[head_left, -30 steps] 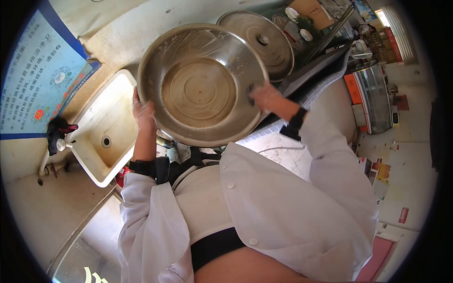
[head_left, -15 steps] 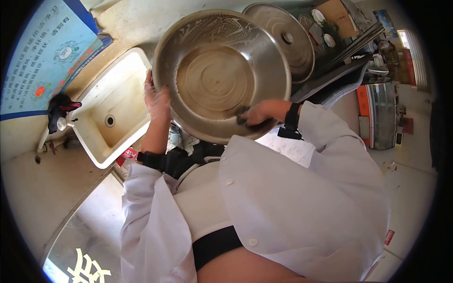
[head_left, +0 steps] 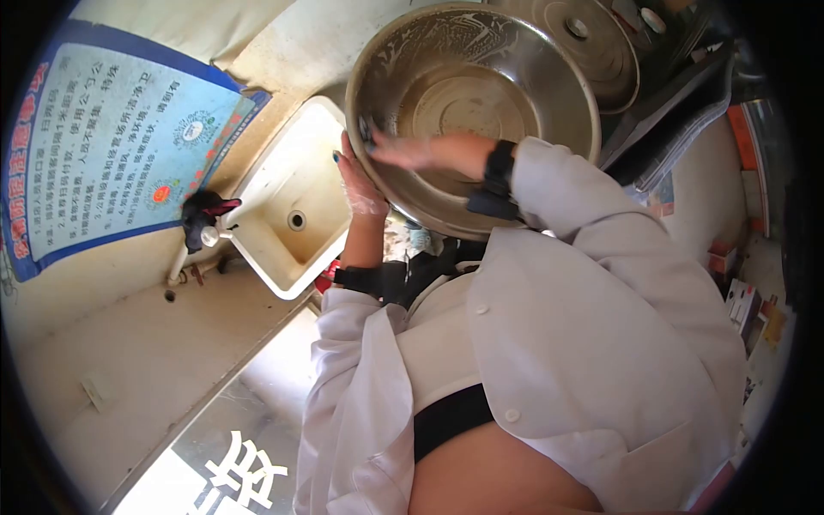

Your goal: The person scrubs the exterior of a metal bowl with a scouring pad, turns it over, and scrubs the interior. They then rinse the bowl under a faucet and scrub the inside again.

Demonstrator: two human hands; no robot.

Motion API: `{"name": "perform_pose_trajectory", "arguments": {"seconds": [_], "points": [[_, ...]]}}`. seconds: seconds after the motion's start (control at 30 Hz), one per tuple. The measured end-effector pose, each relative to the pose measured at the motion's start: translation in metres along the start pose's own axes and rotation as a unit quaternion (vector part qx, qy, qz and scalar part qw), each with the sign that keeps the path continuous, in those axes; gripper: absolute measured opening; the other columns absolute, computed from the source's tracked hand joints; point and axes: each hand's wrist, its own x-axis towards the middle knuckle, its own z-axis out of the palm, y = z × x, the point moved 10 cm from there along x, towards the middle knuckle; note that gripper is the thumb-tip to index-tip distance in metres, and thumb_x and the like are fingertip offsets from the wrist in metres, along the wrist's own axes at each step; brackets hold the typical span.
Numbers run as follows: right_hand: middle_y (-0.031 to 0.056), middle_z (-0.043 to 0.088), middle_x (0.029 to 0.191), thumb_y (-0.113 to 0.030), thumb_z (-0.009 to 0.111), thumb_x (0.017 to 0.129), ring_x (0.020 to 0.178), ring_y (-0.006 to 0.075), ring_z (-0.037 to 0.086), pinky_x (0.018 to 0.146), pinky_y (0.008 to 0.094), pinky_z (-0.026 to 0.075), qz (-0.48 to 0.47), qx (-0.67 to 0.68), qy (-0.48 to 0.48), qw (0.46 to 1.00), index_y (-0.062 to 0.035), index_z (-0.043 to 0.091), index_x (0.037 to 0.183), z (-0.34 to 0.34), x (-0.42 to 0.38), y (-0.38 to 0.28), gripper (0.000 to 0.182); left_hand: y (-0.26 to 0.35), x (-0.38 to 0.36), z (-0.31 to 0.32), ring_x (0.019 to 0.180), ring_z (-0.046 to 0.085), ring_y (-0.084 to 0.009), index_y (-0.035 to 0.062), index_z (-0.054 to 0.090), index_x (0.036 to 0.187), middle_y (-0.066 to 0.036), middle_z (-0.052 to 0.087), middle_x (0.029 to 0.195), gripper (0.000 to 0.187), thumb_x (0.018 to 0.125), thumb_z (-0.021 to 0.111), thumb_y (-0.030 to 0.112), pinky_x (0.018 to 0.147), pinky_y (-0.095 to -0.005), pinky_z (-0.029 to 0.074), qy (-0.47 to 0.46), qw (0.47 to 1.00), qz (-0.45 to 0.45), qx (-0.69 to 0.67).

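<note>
A large round metal basin [head_left: 558, 94] with wet, soapy streaks on its inner wall is tilted toward me. My left hand [head_left: 360, 184], in a thin clear glove, grips the basin's left rim from outside. Across the inside of the basin reaches my right hand [head_left: 399, 153], blurred by motion, near the left inner wall. Its fingers are closed on a dark scrubber [head_left: 366, 133] pressed against the wall close to the rim.
Left of the basin is a white sink [head_left: 266, 227] with a faucet [head_left: 210, 236] that has a dark cloth on it. A metal lid [head_left: 601, 51] lies behind the basin. A blue poster [head_left: 129, 146] hangs at the left.
My right hand has moved from the basin's lower right inside to its left inner wall with the scrubber. The view has shifted, so the basin and sink appear further right.
</note>
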Motion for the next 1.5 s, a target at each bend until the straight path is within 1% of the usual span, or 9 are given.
{"name": "perform_pose_trajectory", "arguments": {"seconds": [0.23, 0.5, 0.7, 1.0, 1.27, 1.33, 1.4, 1.47, 1.5], "points": [[0.0266, -0.001, 0.133, -0.034, 0.03, 0.085, 0.126, 0.0321, 0.001, 0.103, 0.0346, 0.006, -0.068, -0.133, -0.193, 0.97, 0.0024, -0.007, 0.129, 0.058, -0.11, -0.024, 0.068, -0.002, -0.007, -0.001, 0.118, 0.029, -0.0273, 0.0093, 0.018, 0.13, -0.01, 0.029, 0.13, 0.063, 0.084, 0.025, 0.051, 0.099, -0.0382, 0.022, 0.046, 0.997, 0.01, -0.055], [0.0251, 0.04, 0.116, -0.02, 0.037, 0.08, 0.11, 0.0346, 0.039, 0.09, 0.0376, 0.034, 0.02, -0.297, 0.206, 0.932, -0.0043, 0.018, 0.129, -0.046, 0.013, 0.012, 0.055, 0.001, -0.01, 0.004, 0.117, 0.031, -0.0244, 0.0069, 0.022, 0.129, -0.009, 0.032, 0.128, 0.062, 0.085, 0.023, 0.05, 0.099, -0.0348, 0.023, 0.014, 0.997, -0.033, -0.068], [0.0167, 0.048, 0.111, -0.013, 0.042, 0.074, 0.105, 0.0306, 0.044, 0.086, 0.0401, 0.035, 0.299, -0.473, 0.2, 0.805, 0.0011, 0.047, 0.107, -0.143, -0.055, 0.13, 0.037, -0.005, -0.006, -0.009, 0.111, 0.037, -0.0203, 0.0092, 0.019, 0.13, -0.007, 0.036, 0.124, 0.058, 0.085, 0.038, 0.038, 0.094, -0.0316, 0.029, 0.012, 0.998, 0.003, 0.053], [0.0179, 0.041, 0.114, -0.03, 0.056, 0.071, 0.108, 0.0298, 0.039, 0.092, 0.0363, 0.032, 0.108, -0.531, 0.424, 0.726, 0.0039, 0.044, 0.108, -0.213, -0.068, 0.077, 0.051, -0.012, -0.018, -0.03, 0.099, 0.046, -0.017, 0.007, 0.023, 0.129, -0.011, 0.045, 0.114, 0.053, 0.082, 0.047, 0.019, 0.082, -0.027, 0.039, 0.148, 0.968, -0.041, 0.201], [0.0206, 0.055, 0.086, -0.01, 0.051, 0.07, 0.086, 0.0322, 0.052, 0.074, 0.0386, 0.041, -0.008, -0.34, 0.139, 0.93, 0.0004, 0.057, 0.075, -0.068, 0.056, 0.091, 0.013, 0.0, -0.023, -0.026, 0.095, 0.048, -0.0167, 0.0082, 0.029, 0.125, -0.009, 0.048, 0.11, 0.05, 0.082, 0.051, 0.021, 0.08, -0.0271, 0.041, 0.178, 0.951, -0.024, 0.253], [0.0182, 0.055, 0.077, -0.008, 0.048, 0.069, 0.077, 0.0322, 0.053, 0.07, 0.0388, 0.043, 0.111, -0.349, 0.041, 0.93, 0.0002, 0.057, 0.073, -0.025, 0.024, 0.078, 0.013, -0.003, -0.02, -0.029, 0.097, 0.047, -0.0171, 0.0053, 0.027, 0.126, -0.01, 0.047, 0.111, 0.051, 0.082, 0.049, 0.018, 0.082, -0.0268, 0.039, 0.158, 0.957, -0.009, 0.244], [0.0169, 0.055, 0.073, -0.009, 0.048, 0.07, 0.07, 0.0325, 0.054, 0.064, 0.0402, 0.044, 0.067, -0.466, -0.066, 0.88, 0.0001, 0.057, 0.071, 0.017, -0.017, 0.105, 0.013, -0.007, -0.014, -0.039, 0.1, 0.044, -0.0172, 0.0018, 0.026, 0.126, -0.011, 0.045, 0.113, 0.053, 0.081, 0.049, 0.018, 0.086, -0.0268, 0.036, 0.142, 0.954, 0.021, 0.264], [0.0168, 0.052, 0.074, -0.012, 0.055, 0.064, 0.068, 0.0321, 0.052, 0.061, 0.0397, 0.044, -0.238, -0.373, 0.002, 0.897, -0.0022, 0.057, 0.067, 0.017, -0.097, 0.083, 0.011, -0.009, -0.016, -0.036, 0.1, 0.044, -0.017, 0.0016, 0.026, 0.126, -0.011, 0.045, 0.114, 0.054, 0.081, 0.05, 0.019, 0.086, -0.0268, 0.036, 0.138, 0.96, 0.018, 0.242], [0.0168, 0.053, 0.075, -0.013, 0.055, 0.065, 0.07, 0.0315, 0.053, 0.061, 0.0399, 0.044, -0.155, -0.468, -0.117, 0.862, -0.0028, 0.058, 0.069, 0.015, -0.112, 0.105, 0.012, -0.007, -0.016, -0.033, 0.101, 0.044, -0.0169, 0.0014, 0.026, 0.126, -0.011, 0.044, 0.115, 0.055, 0.081, 0.051, 0.021, 0.086, -0.0268, 0.036, 0.133, 0.964, 0.026, 0.228]]}}
